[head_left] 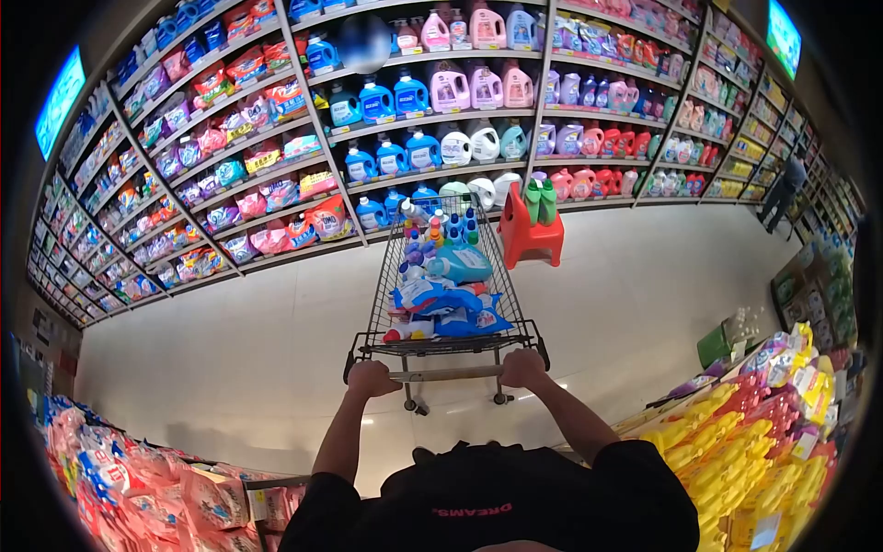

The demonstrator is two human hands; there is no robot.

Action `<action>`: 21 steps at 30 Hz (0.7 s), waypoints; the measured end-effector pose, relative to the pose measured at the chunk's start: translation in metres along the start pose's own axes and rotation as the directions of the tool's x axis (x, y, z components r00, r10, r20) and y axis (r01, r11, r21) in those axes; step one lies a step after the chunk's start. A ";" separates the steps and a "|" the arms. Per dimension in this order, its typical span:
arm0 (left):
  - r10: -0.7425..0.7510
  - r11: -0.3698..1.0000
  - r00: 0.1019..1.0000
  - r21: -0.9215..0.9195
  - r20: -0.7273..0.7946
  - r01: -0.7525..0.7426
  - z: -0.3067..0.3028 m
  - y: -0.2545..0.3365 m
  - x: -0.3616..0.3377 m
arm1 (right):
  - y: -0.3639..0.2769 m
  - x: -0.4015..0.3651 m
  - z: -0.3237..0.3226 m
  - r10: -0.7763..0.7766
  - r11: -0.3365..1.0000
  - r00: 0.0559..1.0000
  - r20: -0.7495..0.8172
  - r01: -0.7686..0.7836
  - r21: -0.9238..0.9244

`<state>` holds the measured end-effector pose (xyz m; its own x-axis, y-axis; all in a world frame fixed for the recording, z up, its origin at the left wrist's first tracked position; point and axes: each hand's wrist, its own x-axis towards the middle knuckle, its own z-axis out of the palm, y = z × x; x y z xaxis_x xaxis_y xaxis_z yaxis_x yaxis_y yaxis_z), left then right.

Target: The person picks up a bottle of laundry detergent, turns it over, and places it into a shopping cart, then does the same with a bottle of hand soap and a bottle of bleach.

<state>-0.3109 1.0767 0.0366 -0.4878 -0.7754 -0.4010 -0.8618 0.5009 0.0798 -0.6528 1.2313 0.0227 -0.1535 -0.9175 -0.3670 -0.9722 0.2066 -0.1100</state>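
Note:
Both of my hands grip the handle bar of a wire shopping cart in front of me. My left hand is closed around the bar's left end, and my right hand around its right end. Inside the basket lie blue-and-white bags near the handle and a large teal bottle on its side. Several bottles with coloured caps stand toward the cart's far end. What lies beneath the top layer is hidden.
Shelves of detergent bottles and bagged detergent curve across the far side. A red plastic stool holding green bottles stands right of the cart. Piles of pink bags and yellow bottles flank me. A person stands far right.

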 end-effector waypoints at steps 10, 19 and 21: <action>-0.010 1.000 0.996 0.010 0.087 0.009 0.005 -0.005 -0.002 | 0.000 0.007 -0.001 -0.034 0.995 0.999 -0.027 0.032 -0.090; 0.001 1.000 0.999 0.004 0.045 -0.001 0.009 -0.015 -0.009 | -0.009 0.013 -0.001 -0.060 0.996 0.998 -0.023 0.058 -0.068; -0.013 1.000 0.998 -0.003 0.056 0.013 0.009 -0.018 -0.009 | -0.011 0.015 0.001 -0.049 0.998 0.998 -0.036 0.048 -0.043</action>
<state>-0.2894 1.0784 0.0302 -0.4683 -0.7587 -0.4528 -0.8684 0.4898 0.0773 -0.6445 1.2152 0.0178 -0.1117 -0.9381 -0.3278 -0.9852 0.1477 -0.0871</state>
